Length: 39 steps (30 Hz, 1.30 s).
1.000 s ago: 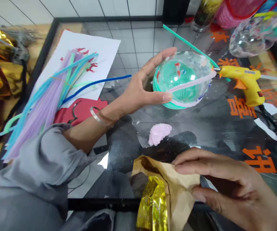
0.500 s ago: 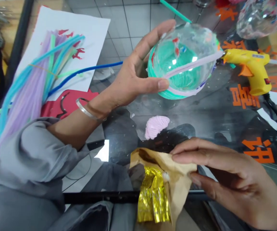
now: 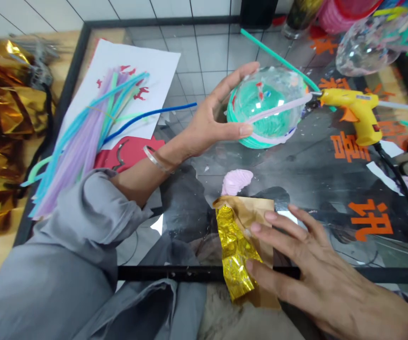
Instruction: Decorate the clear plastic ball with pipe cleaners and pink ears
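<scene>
Left of the glue gun, my left hand grips the clear bowl: green winding apparently laid, pink strip unfinished. My right hand, splayed, overlies brown paper.

glossy table, brown paper, white sheet

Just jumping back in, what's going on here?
The person's left hand holds a clear, green-lined globe by its side, with a pale pink strip running across it. The right hand is open, fingers spread over brown paper and the edge of a gold foil strip; whether it presses down is unclear. A yellow glue gun lies beyond the globe, nozzle near the pink strip's far end.
</scene>
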Available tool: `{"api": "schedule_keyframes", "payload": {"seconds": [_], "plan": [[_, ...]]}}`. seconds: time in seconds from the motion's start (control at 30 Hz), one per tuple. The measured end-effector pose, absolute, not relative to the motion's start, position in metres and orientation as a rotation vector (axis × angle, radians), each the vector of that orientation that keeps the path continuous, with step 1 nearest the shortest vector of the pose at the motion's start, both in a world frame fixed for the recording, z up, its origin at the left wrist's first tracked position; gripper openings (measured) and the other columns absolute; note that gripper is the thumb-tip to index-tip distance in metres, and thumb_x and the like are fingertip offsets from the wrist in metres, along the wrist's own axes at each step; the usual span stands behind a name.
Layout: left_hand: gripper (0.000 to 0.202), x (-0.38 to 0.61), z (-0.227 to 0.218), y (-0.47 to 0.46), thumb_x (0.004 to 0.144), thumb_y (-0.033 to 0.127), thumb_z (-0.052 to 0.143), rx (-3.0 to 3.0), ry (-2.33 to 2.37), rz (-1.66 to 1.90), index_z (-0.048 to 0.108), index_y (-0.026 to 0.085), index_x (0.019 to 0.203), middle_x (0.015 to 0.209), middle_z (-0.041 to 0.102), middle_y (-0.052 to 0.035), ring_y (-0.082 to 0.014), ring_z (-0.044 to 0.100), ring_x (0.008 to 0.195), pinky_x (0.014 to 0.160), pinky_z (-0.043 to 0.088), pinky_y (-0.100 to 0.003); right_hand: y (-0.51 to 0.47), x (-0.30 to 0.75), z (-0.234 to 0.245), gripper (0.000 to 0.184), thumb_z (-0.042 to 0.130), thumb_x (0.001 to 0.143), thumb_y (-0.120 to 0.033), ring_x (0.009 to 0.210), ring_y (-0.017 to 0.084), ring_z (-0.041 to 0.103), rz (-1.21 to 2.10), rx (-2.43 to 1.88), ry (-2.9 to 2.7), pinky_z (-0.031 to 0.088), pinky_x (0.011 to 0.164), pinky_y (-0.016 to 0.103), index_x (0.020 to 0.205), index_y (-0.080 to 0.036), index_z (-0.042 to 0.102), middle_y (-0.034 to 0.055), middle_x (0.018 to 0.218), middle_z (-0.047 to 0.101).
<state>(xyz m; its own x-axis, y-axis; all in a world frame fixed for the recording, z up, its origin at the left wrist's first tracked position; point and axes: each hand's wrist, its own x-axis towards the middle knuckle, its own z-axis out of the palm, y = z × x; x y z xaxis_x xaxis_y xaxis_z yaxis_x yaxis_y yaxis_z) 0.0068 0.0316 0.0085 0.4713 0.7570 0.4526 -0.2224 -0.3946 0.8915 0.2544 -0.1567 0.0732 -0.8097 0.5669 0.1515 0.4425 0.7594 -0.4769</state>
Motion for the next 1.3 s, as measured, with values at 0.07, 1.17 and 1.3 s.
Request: {"api": "schedule_keyframes", "payload": {"seconds": [0.07, 1.17, 1.3], "plan": [[0.092, 0.007, 0.009, 0.031, 0.069, 0.043, 0.079, 1.6, 0.521, 1.115, 0.039, 0.023, 0.15, 0.153, 0.043, -0.0069, -0.0396, 0.036, 0.146, 0.117, 0.028, -0.056, -0.157, 0.248, 0.072, 0.036, 0.04, 0.102, -0.013, 0.132, 0.018, 0.052, 0.531, -0.666, -2.691, 0.024, 0.121, 0.042, 0.12, -0.027, 0.068, 0.0008, 0.131, 0.068], [0.098, 0.011, 0.011, 0.03, 0.061, 0.053, 0.085, 1.546, 0.656, 1.088, 0.045, 0.029, 0.147, 0.151, 0.049, -0.0034, -0.0391, 0.035, 0.146, 0.12, 0.032, -0.05, -0.146, 0.201, 0.1, 0.009, 0.066, 0.088, -0.018, 0.067, 0.014, 0.067, 0.986, -1.05, -1.979, 0.052, 0.055, 0.023, 0.089, -0.026, 0.07, 0.0007, 0.081, 0.071], [0.095, 0.011, 0.008, 0.033, 0.062, 0.055, 0.083, 1.6, 0.662, 1.112, 0.045, 0.03, 0.146, 0.149, 0.049, -0.0012, -0.039, 0.034, 0.148, 0.118, 0.032, -0.051, -0.152, 0.18, 0.126, 0.012, 0.065, 0.089, -0.019, 0.067, 0.016, 0.067, 1.072, -0.901, -2.015, 0.053, 0.051, 0.024, 0.093, -0.028, 0.072, 0.0019, 0.081, 0.071]]}}
